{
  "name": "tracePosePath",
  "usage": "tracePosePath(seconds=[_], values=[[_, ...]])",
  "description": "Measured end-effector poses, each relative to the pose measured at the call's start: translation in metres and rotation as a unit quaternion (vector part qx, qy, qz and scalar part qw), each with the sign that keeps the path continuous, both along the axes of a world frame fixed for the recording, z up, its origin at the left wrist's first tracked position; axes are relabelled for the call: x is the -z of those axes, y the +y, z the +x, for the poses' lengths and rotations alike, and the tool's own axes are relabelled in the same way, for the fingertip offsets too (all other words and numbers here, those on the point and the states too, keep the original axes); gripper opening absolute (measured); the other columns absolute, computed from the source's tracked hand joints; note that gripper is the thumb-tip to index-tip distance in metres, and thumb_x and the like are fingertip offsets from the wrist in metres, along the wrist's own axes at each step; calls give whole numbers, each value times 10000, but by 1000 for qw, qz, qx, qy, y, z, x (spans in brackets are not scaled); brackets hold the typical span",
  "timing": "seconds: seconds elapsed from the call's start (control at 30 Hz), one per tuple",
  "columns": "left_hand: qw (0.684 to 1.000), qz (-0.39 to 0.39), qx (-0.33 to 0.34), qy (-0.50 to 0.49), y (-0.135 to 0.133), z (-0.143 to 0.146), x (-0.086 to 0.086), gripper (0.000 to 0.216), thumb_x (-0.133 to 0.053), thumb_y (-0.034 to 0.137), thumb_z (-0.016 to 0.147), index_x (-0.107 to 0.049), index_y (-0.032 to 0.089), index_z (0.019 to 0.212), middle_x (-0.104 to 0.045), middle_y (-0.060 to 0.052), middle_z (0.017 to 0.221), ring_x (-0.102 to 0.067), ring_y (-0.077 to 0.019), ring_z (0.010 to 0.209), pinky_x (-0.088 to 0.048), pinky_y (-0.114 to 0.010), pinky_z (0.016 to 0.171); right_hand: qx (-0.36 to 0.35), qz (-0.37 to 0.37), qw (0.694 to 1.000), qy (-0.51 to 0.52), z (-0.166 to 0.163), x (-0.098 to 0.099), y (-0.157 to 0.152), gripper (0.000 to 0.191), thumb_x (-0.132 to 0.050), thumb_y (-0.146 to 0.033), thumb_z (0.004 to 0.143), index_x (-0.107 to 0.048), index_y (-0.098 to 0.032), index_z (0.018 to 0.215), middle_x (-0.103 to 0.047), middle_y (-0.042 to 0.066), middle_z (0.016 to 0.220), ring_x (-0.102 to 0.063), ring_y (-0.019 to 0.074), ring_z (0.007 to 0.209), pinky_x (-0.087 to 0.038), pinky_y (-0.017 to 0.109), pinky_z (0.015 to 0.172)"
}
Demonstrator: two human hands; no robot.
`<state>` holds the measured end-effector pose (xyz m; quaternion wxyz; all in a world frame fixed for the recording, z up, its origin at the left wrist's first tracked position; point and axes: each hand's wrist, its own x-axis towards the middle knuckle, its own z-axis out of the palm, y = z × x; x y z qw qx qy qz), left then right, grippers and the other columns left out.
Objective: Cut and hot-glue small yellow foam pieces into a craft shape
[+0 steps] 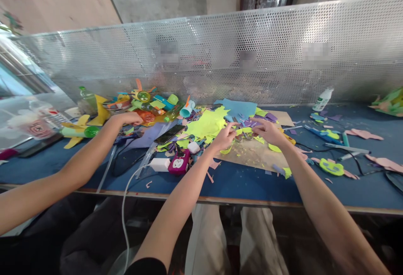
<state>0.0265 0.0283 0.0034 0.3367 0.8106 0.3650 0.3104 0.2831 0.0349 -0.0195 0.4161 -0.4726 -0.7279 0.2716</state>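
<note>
My left hand [224, 137] is over the middle of the table, thumb and fingers pinched at the left end of a small yellow-green strip of craft sheet [244, 131]. From the other side my right hand [268, 132] pinches the strip's right end. Under both hands lies a brown board [252, 154] strewn with tiny yellow-green clippings. A metal object, perhaps scissors, lies partly hidden below the strip. Just left of my hands spreads a large, jagged yellow-green sheet [208, 124], with a blue sheet [239, 108] behind it.
Another person's hand [131, 119] reaches among plastic-bottle crafts at left. A phone [170, 134], a magenta adapter [179, 161] and a white charger [160, 165] with its cable lie left of my arm. A white bottle [323, 99] stands before the perforated metal screen [277, 48].
</note>
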Motion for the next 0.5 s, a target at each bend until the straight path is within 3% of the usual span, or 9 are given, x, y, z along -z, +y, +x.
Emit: tracePosePath(seconds=[0.13,0.27,0.4,0.5], values=[[999,-31,29,11,1,-1,1,473,-435,446,979,-443,222,1395,-717,-72,952,-665,-194,757,-480,-297,689,-43,-71,996,26,9,-3,-1,584,-677,-266,867,-517,-233,1428,-814,38,784,-775,212,727,-621,366,736],[997,-35,66,24,3,1,6,549,-497,481,957,-429,217,1434,-728,-94,970,-683,-212,798,-483,-300,681,-55,-153,987,19,20,-3,-1,406,-729,-237,835,-644,-197,1230,-807,88,855,-791,217,702,-650,371,711],[996,-43,60,39,3,4,10,645,-616,473,895,-419,220,1456,-750,-83,953,-700,-222,830,-506,-305,704,-50,-207,977,-28,22,0,-1,264,-747,-211,821,-648,-188,1065,-775,83,804,-792,217,652,-648,335,650],[994,-47,39,90,2,3,8,633,-703,458,825,-523,212,1380,-759,-84,974,-709,-229,856,-519,-303,710,-51,-222,969,-97,20,-1,-4,240,-756,-247,818,-621,-210,1013,-774,70,815,-770,194,571,-619,289,546]])
